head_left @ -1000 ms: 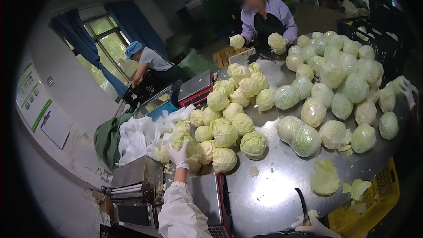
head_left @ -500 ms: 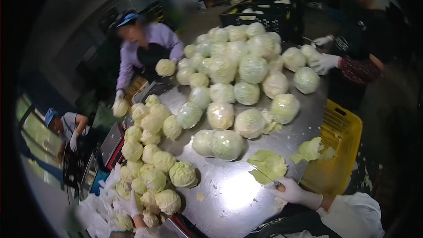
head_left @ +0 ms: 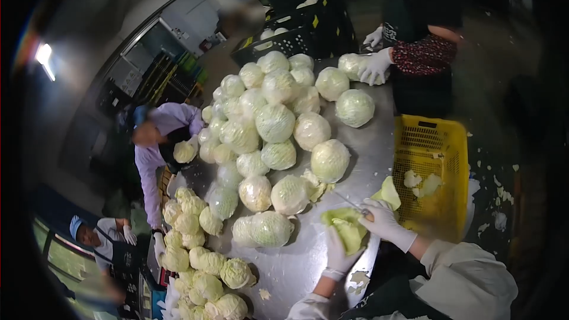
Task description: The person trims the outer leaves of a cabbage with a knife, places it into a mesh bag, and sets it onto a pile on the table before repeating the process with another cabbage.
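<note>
My left hand, in a white glove, grips a curled green cabbage leaf near the table's right edge. Close beside it, my right hand, also gloved, is closed round a knife whose thin blade points up and left over the table. A second leaf is just beyond my right hand at the edge of the metal table. Wrapped cabbages lie a little farther off, a wrapped pair to the left of my hands.
Bare, pale cabbages are heaped at the left. A yellow crate with leaf scraps stands off the right edge. A co-worker's gloved hand touches a cabbage at the far side. Another person in purple holds a cabbage; dark crates are stacked behind.
My left hand has left the bare cabbages and come right to the leaf, now lifted and curled. My right hand still holds the knife. The view has turned right.
</note>
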The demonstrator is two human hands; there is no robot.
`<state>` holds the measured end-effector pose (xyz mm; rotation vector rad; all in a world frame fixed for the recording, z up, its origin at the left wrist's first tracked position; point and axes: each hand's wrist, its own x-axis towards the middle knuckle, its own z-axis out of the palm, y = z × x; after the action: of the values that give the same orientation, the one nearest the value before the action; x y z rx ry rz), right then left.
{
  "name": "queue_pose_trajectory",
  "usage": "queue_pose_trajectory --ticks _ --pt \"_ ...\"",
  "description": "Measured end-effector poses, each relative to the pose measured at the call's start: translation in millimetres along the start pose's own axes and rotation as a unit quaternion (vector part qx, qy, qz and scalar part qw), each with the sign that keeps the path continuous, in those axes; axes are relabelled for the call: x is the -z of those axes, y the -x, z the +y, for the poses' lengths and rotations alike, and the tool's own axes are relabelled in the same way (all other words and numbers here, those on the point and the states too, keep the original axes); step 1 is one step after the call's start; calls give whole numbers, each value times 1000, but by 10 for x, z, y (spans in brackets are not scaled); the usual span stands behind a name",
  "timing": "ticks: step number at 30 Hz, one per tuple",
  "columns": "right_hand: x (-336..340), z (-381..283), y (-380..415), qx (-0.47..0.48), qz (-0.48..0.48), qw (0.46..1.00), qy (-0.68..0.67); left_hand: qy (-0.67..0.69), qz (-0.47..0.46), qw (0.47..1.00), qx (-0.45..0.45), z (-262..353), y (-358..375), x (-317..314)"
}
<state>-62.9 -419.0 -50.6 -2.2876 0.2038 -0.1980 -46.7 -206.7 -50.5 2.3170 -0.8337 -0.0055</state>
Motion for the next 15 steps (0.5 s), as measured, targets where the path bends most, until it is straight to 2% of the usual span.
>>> queue_pose_trajectory --ticks 1,2,3,4,6,7,8,10,12,14,15 --pt "87 160 -8 -23 40 998 -40 43 -17 999 -20 190 -133 -152" --pt "183 319 -17 -46 80 993 -79 117 -103 987 -36 274 -324 -261" --pt "283 500 -78 -81 133 982 -104 125 -133 982 -38 439 -499 -259" --pt "428 709 -129 -132 133 949 -253 134 -163 977 -41 632 -655 -253" --pt "776 1062 -169 -106 191 949 -226 123 -110 984 -66 837 -1022 -38" --pt "944 1178 -161 -123 217 948 -199 146 -54 986 -51 962 -1247 130" --pt "1072 1281 -121 -142 241 945 -172 76 26 991 -103 833 -1449 204" --pt "1230 1397 4 -152 257 942 -151 41 128 991 -19 497 -1890 302" --pt "1472 1243 164 -215 213 922 -243 -17 139 990 19 159 -2326 432" --pt "1472 1272 309 -216 209 917 -261 50 117 985 117 -184 -2668 384" --pt "1461 1270 369 -220 188 924 -250 127 92 980 123 -658 -2803 216"
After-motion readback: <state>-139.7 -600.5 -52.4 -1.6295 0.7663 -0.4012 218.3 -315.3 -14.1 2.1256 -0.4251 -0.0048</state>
